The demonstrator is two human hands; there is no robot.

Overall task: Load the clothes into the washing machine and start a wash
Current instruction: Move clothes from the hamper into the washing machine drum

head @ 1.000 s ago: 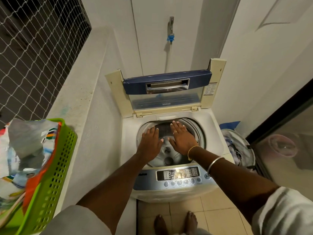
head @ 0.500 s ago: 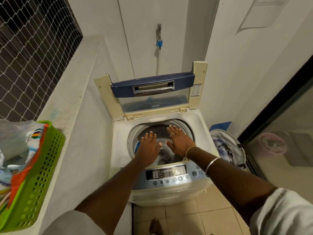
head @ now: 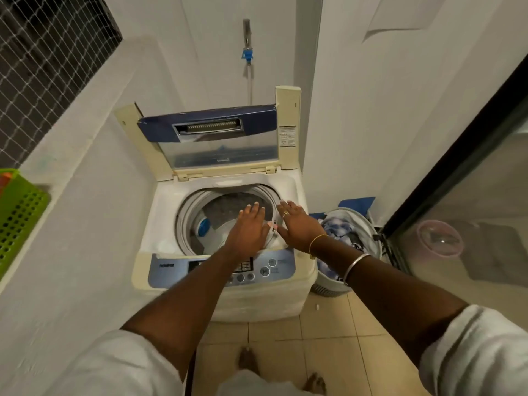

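bare feet (head: 251, 362) partly cut off at bottom edge, left hand (head: 251, 231) and right hand (head: 297, 225) flat, fingers spread, empty above washing machine (head: 160, 270) drum, control panel (head: 257, 271) half hidden by forearm, clothes (head: 337, 230) in basket (head: 325, 288) just right, lid (head: 217, 138) upright, green crate (head: 17, 218) cropped far left

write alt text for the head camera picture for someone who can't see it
Two empty hands, left hand and right hand, hover flat over the open drum of a top-loading washing machine, lid raised. A laundry basket of clothes sits right of it.
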